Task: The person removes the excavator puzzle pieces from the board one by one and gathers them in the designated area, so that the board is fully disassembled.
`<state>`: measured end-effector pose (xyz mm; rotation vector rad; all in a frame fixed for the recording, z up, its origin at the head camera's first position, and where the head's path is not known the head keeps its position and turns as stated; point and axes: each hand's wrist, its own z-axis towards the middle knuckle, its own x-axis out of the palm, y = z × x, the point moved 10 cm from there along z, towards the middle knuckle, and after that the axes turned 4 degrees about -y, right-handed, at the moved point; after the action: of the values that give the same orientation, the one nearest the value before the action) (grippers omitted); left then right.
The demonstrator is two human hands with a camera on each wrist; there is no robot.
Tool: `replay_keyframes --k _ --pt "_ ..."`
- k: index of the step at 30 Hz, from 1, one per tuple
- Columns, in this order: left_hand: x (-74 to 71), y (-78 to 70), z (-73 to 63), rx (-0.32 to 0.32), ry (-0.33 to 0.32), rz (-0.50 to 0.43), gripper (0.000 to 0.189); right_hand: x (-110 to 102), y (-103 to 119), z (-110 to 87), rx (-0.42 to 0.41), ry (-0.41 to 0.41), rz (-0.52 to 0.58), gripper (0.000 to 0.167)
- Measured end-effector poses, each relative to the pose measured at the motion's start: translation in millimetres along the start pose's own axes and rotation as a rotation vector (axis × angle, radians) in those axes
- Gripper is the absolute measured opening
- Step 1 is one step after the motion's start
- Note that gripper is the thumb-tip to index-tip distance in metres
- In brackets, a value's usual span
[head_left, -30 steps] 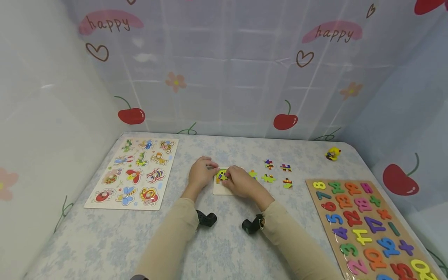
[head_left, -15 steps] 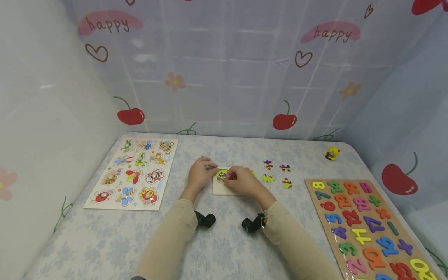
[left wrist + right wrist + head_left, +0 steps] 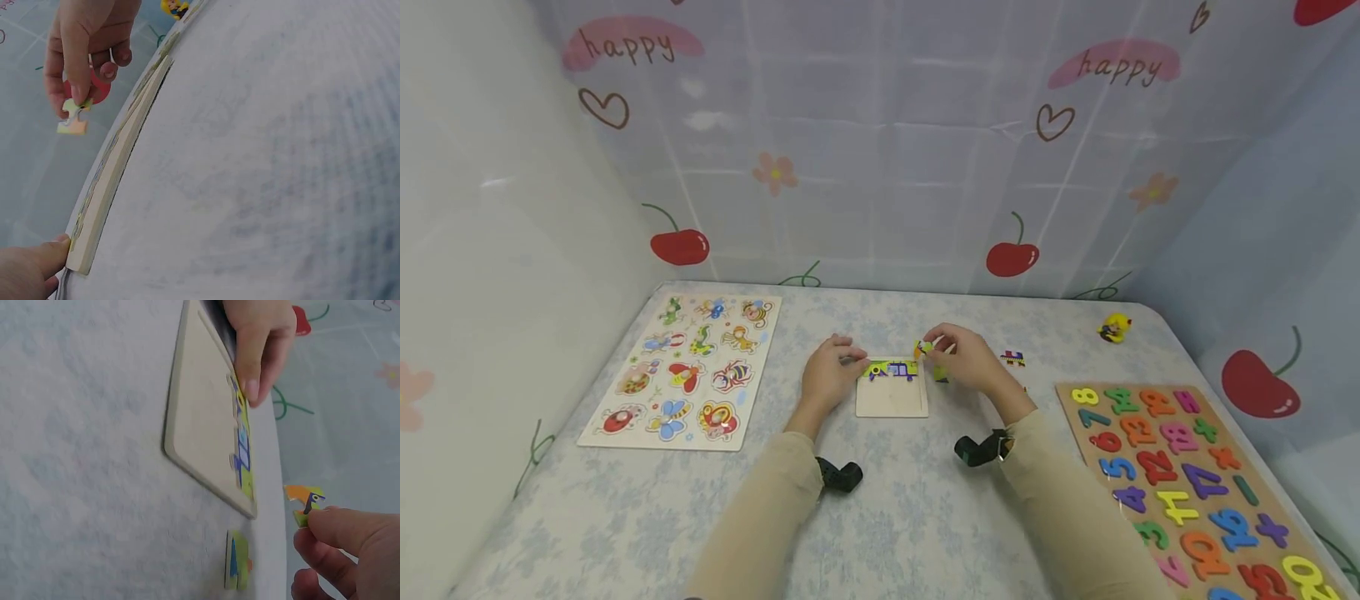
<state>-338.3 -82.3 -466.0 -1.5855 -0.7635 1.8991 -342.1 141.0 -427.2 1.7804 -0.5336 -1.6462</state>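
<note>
My left hand (image 3: 829, 375) holds the upper left corner of a small wooden jigsaw board (image 3: 891, 402), thumb at its edge. Along the board's top lies a strip of joined jigsaw pieces (image 3: 891, 370), lime green with purple and blue marks. Just off the board's upper right corner, my right hand (image 3: 964, 358) pinches a green and orange jigsaw piece (image 3: 314, 500) between thumb and fingers, lifted above the table. Beneath that hand a green and blue loose piece (image 3: 237, 559) lies beside the board. Another loose piece (image 3: 1012, 358) shows to the right; the hand hides others.
An insect picture puzzle (image 3: 685, 375) lies on the left of the table. On the right is a number board (image 3: 1195, 475) with coloured digits and signs. A small yellow-haired figurine (image 3: 1114, 327) stands at the back right. A printed curtain (image 3: 880, 167) rises behind the table.
My right hand has left the board, moving right and slightly away, and now has a jigsaw piece in its fingers. The strip along the board's top has come into view. My left hand stays put.
</note>
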Motion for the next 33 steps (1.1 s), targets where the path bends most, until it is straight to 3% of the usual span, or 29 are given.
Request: replay_keyframes --k 6,13,21,24,27,33 --pt "-0.1 -0.7 -1.8 0.002 -0.017 0.016 0.023 -19.4 -22.7 9.1 0.08 -0.033 -0.125 0.029" --pt "0.8 -0.9 -3.1 0.021 -0.026 0.032 0.024 -23.6 -33.7 18.2 0.131 -0.053 -0.206 0.027" --pt "-3.2 -5.6 -8.2 0.068 -0.069 0.013 0.028 -17.0 -28.9 21.5 0.101 -0.081 -0.42 0.024" --pt "-4.8 -6.9 -13.3 0.08 -0.064 0.011 0.03 -15.7 -24.8 20.4 0.079 -0.097 -0.451 0.026" --pt "-3.9 -7.6 -21.8 0.099 -0.018 0.076 0.043 -12.4 -15.3 19.0 0.026 -0.107 -0.418 0.03" --pt "7.7 -8.5 -41.6 0.155 0.118 0.306 0.099 12.5 18.4 17.0 -0.121 -0.053 -0.288 0.031"
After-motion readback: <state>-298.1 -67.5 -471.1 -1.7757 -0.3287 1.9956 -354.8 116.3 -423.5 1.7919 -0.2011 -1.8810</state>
